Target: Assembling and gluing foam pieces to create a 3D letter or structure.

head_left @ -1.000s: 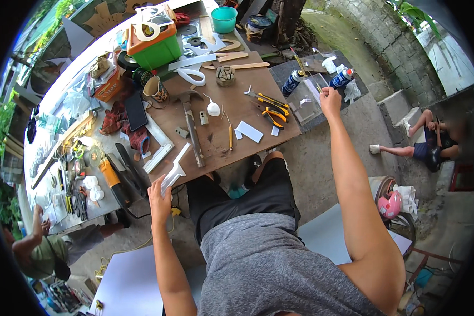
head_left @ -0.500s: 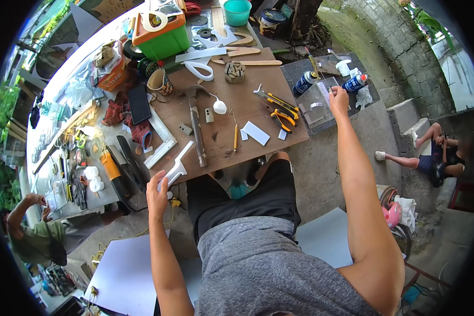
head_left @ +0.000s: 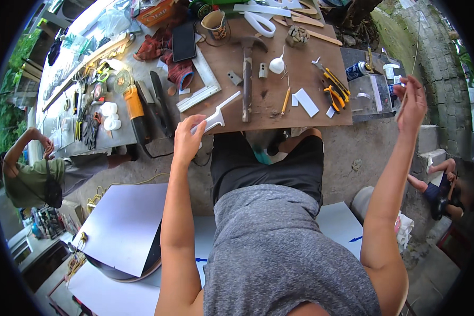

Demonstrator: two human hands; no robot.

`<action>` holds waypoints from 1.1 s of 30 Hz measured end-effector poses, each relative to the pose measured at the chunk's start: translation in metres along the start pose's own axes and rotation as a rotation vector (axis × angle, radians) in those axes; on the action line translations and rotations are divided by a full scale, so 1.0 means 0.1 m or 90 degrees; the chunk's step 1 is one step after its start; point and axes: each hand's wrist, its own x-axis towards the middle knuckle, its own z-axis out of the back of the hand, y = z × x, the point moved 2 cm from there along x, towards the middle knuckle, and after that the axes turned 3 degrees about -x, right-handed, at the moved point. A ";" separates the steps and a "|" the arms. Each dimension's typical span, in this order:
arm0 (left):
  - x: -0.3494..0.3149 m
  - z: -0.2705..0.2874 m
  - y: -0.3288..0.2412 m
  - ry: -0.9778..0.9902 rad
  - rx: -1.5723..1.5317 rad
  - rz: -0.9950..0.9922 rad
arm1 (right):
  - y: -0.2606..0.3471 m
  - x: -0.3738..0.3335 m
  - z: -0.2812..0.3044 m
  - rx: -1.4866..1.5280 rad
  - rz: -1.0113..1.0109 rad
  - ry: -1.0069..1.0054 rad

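Note:
My left hand point(head_left: 188, 138) grips a flat white cut-out piece point(head_left: 215, 121) with a long narrow arm, at the front edge of the brown board point(head_left: 224, 60). To the right, beyond the board, my raised right hand point(head_left: 412, 105) has its fingers closed around a thin, light-coloured stick point(head_left: 415, 52). Near that hand are a clear plastic box point(head_left: 371, 95) and a blue spray can point(head_left: 357, 70). On the board lie a claw hammer point(head_left: 247, 79), a white squeeze bottle point(head_left: 277, 65), a pencil point(head_left: 286, 101), white strips point(head_left: 306, 102) and orange-handled pliers point(head_left: 334, 98).
An orange angle grinder point(head_left: 135, 108), a steel square point(head_left: 205, 79), a phone point(head_left: 184, 41) and red gloves point(head_left: 180, 73) crowd the left. A paper cup point(head_left: 215, 25) stands farther back. One person point(head_left: 31, 179) stands left; another point(head_left: 445, 189) sits right. White sheets point(head_left: 124, 226) lie behind me.
The view has shifted, so the board appears higher and farther right. My right hand has lifted away from the clear box with the thin stick. My left hand still holds the white piece.

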 end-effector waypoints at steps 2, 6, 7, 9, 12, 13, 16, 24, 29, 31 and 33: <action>0.02 -0.01 0.00 0.011 0.017 -0.011 | 0.50 -0.22 -0.28 0.070 0.028 0.066; 0.03 0.00 0.03 0.013 0.067 -0.062 | 1.30 -0.64 -0.91 0.156 0.220 0.300; 0.02 0.00 0.05 0.012 0.065 -0.062 | 1.42 -0.71 -1.06 0.154 0.221 0.301; 0.00 0.01 0.06 -0.008 0.083 -0.086 | 1.60 -0.82 -1.32 0.052 0.277 0.292; -0.02 0.05 0.04 -0.016 0.129 -0.089 | 1.66 -0.87 -1.57 -0.056 0.364 0.325; -0.03 0.06 0.06 -0.018 0.128 -0.088 | 1.69 -0.94 -1.75 -0.087 0.385 0.310; -0.03 0.08 0.08 -0.022 0.128 -0.094 | 1.62 -1.12 -2.20 -0.047 0.391 0.433; 0.13 0.03 0.18 0.029 0.000 -0.013 | 1.23 -1.54 -3.02 -0.231 0.426 0.500; 0.19 0.02 0.11 0.088 -0.013 0.079 | 0.92 -1.64 -3.36 -0.226 0.524 0.538; 0.21 0.01 0.12 0.093 -0.003 0.065 | 0.86 -1.64 -3.44 -0.238 0.525 0.550; 0.22 0.02 0.13 0.099 -0.006 0.066 | 0.82 -1.63 -3.54 -0.258 0.506 0.569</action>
